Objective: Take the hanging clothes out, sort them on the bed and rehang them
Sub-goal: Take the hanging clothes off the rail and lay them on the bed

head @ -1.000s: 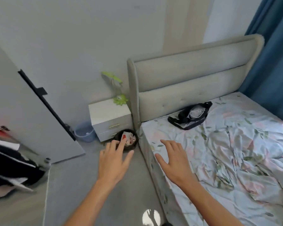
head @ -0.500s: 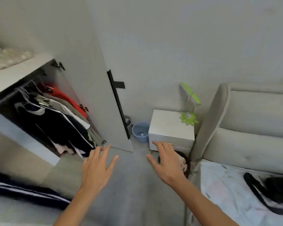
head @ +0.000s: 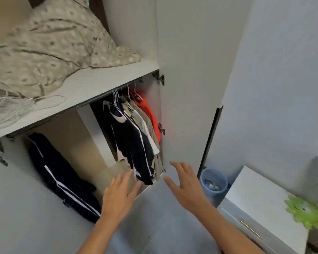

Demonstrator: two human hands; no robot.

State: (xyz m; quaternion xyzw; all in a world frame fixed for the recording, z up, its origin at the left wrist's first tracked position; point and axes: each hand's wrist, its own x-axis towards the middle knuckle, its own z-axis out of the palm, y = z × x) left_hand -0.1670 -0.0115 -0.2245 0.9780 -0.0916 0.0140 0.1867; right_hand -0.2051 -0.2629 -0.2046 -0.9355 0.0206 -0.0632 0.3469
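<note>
Here are the hanging clothes [head: 136,132], bunched on white wire hangers at the right end of the open wardrobe's rail, under the pale grey shelf [head: 92,87]: a navy jacket with white stripes in front, beige and white pieces behind it, a bright orange-red garment [head: 149,114] against the wardrobe's right wall. The left hand [head: 119,197] is stretched toward the hem of the navy jacket, fingers straight and spread, holding nothing, just short of the cloth. The right hand [head: 184,186] hovers just right of the clothes, fingers spread and lightly bent, also empty. Down left, another navy striped garment [head: 62,180] hangs inside the wardrobe. A crumpled beige patterned blanket [head: 50,44] sits on the shelf. Off right: a small blue waste bin [head: 213,182], a white bedside cabinet [head: 261,204], a green flower-shaped lamp base [head: 303,213].
</note>
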